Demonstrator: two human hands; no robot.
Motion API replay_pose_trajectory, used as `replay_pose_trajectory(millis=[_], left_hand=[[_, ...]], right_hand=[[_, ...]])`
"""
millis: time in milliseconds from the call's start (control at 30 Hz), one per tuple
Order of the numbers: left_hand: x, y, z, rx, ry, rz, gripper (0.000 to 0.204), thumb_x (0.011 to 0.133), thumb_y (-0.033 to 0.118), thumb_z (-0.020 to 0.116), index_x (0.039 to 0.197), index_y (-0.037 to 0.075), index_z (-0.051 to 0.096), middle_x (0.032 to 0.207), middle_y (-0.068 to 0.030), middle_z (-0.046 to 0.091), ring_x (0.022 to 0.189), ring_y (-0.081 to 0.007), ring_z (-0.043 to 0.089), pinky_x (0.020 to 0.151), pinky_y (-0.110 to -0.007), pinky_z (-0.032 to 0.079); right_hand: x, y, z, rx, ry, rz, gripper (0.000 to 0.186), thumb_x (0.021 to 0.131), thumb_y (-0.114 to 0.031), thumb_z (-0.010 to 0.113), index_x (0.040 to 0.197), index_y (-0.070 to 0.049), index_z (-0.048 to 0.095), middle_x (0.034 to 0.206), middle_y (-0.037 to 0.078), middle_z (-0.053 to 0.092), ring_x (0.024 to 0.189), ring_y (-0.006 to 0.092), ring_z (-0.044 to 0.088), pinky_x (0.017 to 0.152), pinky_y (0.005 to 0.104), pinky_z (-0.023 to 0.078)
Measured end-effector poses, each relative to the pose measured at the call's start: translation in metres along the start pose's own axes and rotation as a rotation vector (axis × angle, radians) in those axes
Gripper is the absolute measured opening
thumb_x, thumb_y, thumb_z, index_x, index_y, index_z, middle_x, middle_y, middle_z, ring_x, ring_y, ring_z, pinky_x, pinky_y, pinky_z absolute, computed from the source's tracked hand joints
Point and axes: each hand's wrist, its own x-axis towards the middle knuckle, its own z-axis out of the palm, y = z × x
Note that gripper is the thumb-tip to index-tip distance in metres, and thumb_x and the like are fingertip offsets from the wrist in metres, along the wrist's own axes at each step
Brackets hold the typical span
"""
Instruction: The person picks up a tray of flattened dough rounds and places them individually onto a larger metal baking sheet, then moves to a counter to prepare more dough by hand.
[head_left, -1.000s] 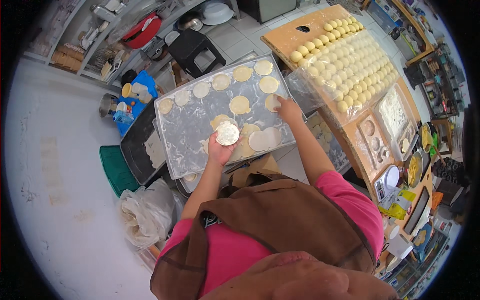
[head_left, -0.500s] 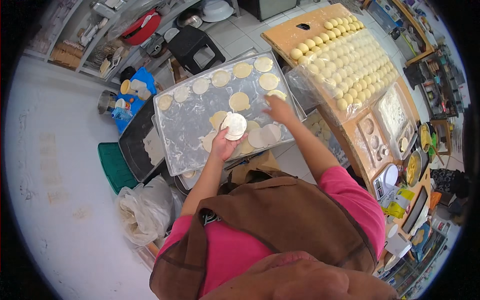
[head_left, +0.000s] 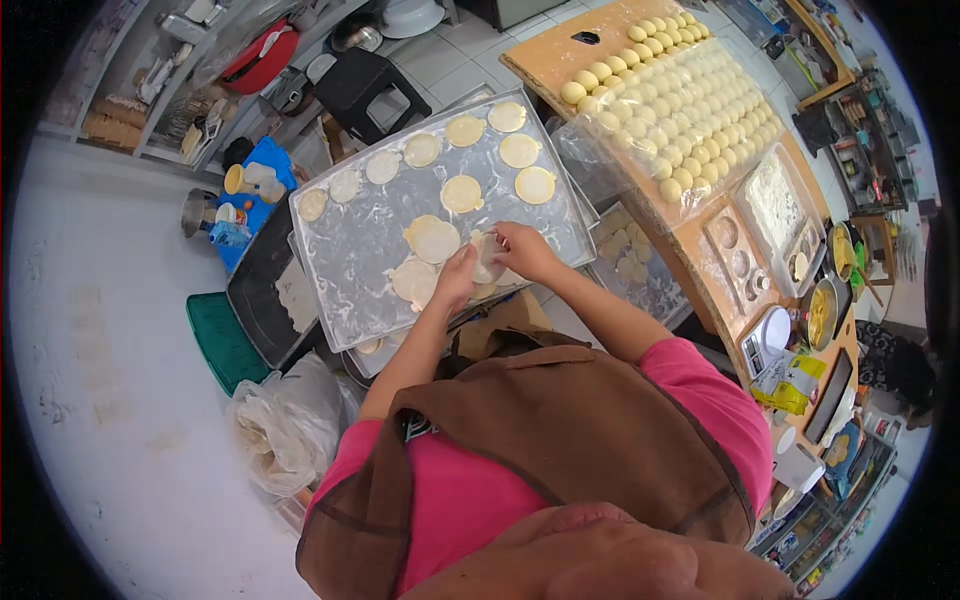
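A large metal tray, smeared with white powder, lies in front of me. Flat yellowish dough rounds are spread over it, some with a paler disc on top, such as the pale disc beside my left hand. Between my hands is a thin whitish disc, held over the tray's near right part. My left hand grips its left side, palm partly hidden. My right hand pinches its right edge with bent fingers. Whether several discs are stacked there I cannot tell.
On the right, a wooden table bears rows of dough balls partly under clear plastic, and a white scale. A black stool stands beyond the tray. At left are a black bin and a plastic bag.
My right hand has come from the tray's far right side back to my left hand and now pinches the disc. A paler disc shows on the round at the right edge. The view has shifted slightly.
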Motion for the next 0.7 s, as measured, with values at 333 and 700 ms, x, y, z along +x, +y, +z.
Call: replay_pose_trajectory(millis=[333, 700], left_hand=[[0.011, 0.015, 0.033, -0.292, 0.036, -0.002, 0.043, 0.101, 0.034, 0.035, 0.126, 0.001, 0.044, 0.122, -0.0116, 0.056, 0.109, -0.0242, 0.057, 0.089, -0.043, 0.047], [0.047, -0.021, 0.062, 0.964, -0.103, 0.611, 0.034, 0.095, 0.028, 0.048, 0.112, -0.001, 0.057, 0.119, -0.0207, 0.057, 0.118, -0.038, 0.049, 0.102, -0.043, 0.036]], right_hand=[[-0.026, 0.071, -0.053, 0.28, 0.289, 0.239, 0.019, 0.075, -0.006, 0.066, 0.092, 0.001, 0.061, 0.076, 0.011, 0.064, 0.065, 0.0191, 0.063, 0.057, 0.0301, 0.05], [-0.067, 0.083, -0.082, 0.222, 0.368, 0.448, 0.05, 0.073, 0.003, 0.065, 0.12, -0.009, 0.055, 0.081, 0.011, 0.059, 0.065, 0.019, 0.061, 0.054, 0.032, 0.051]])
